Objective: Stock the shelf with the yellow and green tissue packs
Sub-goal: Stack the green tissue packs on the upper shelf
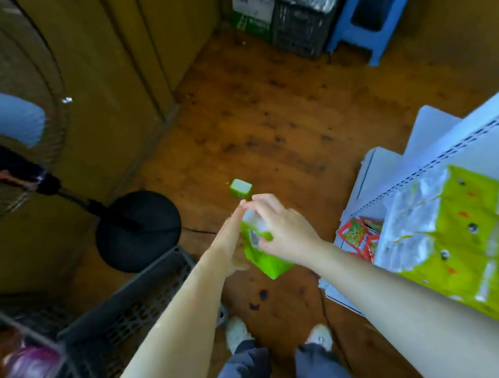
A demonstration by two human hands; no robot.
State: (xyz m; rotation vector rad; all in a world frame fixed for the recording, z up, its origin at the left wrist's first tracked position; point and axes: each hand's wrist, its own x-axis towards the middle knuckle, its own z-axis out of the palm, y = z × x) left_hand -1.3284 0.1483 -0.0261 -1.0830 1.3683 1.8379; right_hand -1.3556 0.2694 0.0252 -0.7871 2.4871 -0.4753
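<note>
Ctr frame: right hand (282,229) grips green tissue pack (264,261), fingers curled over top; left hand (231,238) flat against its frame-left side. Stacked yellow-green packs (470,239) on white shelf (458,142), lower right.

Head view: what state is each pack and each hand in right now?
Held pack: in the air, tilted, between both hands.
Left hand: fingers straight, pressed against the held pack's side.
Right hand: fingers curled round the held pack.
Floor pack: lying on the floor beyond the hands, untouched.
Shelf packs: stacked on the shelf at right.
</note>
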